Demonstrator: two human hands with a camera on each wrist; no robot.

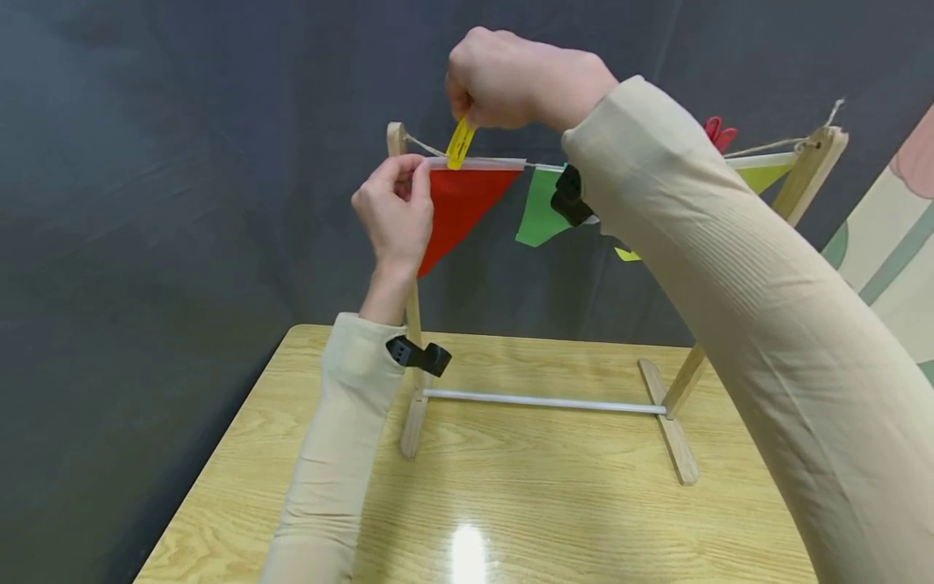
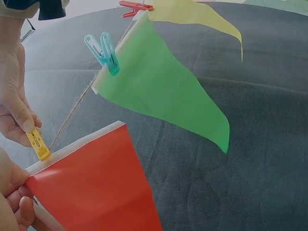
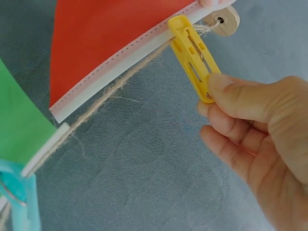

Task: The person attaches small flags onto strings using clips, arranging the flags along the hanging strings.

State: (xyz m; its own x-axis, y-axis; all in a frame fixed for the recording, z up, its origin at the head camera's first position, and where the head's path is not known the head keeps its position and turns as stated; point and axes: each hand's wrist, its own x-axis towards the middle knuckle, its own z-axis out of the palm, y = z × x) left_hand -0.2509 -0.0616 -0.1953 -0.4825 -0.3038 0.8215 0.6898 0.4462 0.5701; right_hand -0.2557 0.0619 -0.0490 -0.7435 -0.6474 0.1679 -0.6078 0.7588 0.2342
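A red pennant [image 1: 463,203] with a white top band hangs at the left end of a twine [image 3: 113,89]. My left hand [image 1: 397,207] pinches the band's left corner near the wooden post. From above, my right hand [image 1: 511,81] holds a yellow clothespin [image 3: 195,60] between thumb and fingers. The clothespin's tip lies over the white band and the twine; in the right wrist view its front leg covers the band. Beside the red one, a green pennant [image 2: 159,84] hangs under a light blue clothespin [image 2: 103,53].
A yellow pennant [image 2: 197,12] hangs farther right with a red clothespin [image 2: 136,7]. The twine runs between two wooden posts, the right post [image 1: 817,174] partly behind my sleeve. A white rod [image 1: 543,401] joins their feet on the wooden table [image 1: 511,487].
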